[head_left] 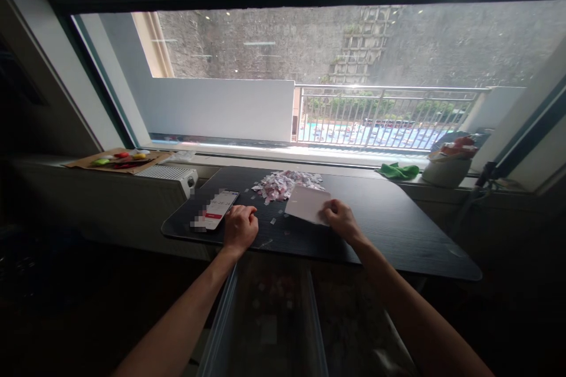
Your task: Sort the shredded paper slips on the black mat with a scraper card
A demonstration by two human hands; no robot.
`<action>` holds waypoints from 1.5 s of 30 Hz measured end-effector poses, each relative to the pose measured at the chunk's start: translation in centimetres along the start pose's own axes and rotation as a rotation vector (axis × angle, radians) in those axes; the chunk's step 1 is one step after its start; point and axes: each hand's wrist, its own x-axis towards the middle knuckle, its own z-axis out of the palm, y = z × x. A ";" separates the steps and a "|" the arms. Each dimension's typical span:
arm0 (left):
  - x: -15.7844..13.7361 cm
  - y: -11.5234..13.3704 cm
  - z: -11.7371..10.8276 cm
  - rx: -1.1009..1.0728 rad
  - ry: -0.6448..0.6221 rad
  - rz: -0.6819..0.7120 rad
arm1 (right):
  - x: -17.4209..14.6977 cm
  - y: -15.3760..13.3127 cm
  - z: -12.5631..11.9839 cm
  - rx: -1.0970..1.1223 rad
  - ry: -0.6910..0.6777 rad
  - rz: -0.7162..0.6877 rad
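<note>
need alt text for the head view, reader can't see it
A person's right hand holds a flat pale piece at the near edge of a heap of small scraps on a dark table. The left hand is curled beside a phone. A large window lies beyond.

Bright window (305,76), dark lower corners.

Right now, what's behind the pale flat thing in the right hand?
A heap of small scraps shows beyond the pale flat thing; whatever that covers is hidden.
</note>
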 end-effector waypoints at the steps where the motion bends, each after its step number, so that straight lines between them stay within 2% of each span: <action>1: 0.0 0.0 0.0 -0.001 0.002 0.001 | -0.2 -0.2 0.3 0.012 -0.041 0.005; 4: 0.0 0.0 0.0 -0.005 0.010 0.003 | -0.3 -0.6 0.8 0.113 -0.142 0.030; 7: 0.0 0.0 0.0 -0.011 0.013 0.002 | 0.7 -0.8 1.2 0.114 -0.070 0.055; 10: 0.0 0.0 0.1 -0.018 0.017 0.000 | 1.6 -1.1 1.6 -0.025 -0.012 0.059; 13: 0.0 0.0 0.1 -0.020 0.023 -0.005 | 1.1 -1.7 1.9 -0.083 -0.097 0.043; 17: 0.0 0.0 0.1 -0.007 0.013 -0.014 | -0.9 -2.3 1.7 0.044 -0.266 0.070; 19: 0.0 0.0 0.1 -0.006 0.008 -0.018 | -1.5 -2.2 1.2 0.122 -0.297 0.092; 22: 0.0 0.0 0.1 -0.012 0.008 -0.017 | -1.7 -1.5 -0.1 0.183 -0.231 0.112; 25: 0.0 0.1 0.1 -0.011 0.009 -0.014 | -1.8 -0.7 -1.5 0.144 -0.127 0.143; 27: 0.0 0.1 0.0 -0.007 0.007 -0.015 | -2.1 -0.3 -2.1 0.107 -0.114 0.156; 36: 0.0 0.0 0.0 -0.013 0.002 -0.012 | -4.2 -1.0 -1.1 0.138 -0.233 0.122; 45: 0.0 0.1 0.0 -0.010 0.005 -0.016 | -4.5 -0.7 -1.0 0.218 -0.307 0.125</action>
